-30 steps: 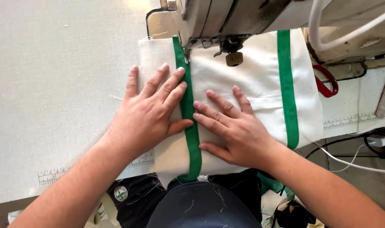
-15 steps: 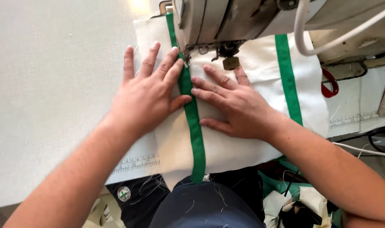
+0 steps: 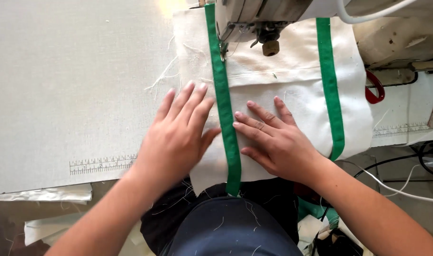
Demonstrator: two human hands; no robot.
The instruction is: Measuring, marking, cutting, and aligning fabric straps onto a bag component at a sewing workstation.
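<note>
Both hands have slid back along the cloth since the earlier frame, so more of the green strap (image 3: 224, 99) now shows between the fingertips and the needle. Fingers lie flat and spread, grasping nothing: the left hand (image 3: 176, 137) presses the cream canvas panel (image 3: 278, 80) just left of that strap, its thumb reaching the strap's edge, while the right hand (image 3: 273, 140) presses just right of it, fingertips touching the strap. A second green strap (image 3: 329, 85) runs parallel near the panel's right edge. Canvas lies on the pale sewing table (image 3: 69, 85), its far end under the sewing machine head (image 3: 254, 19). Red-handled scissors (image 3: 375, 90) lie beside the machine.
</note>
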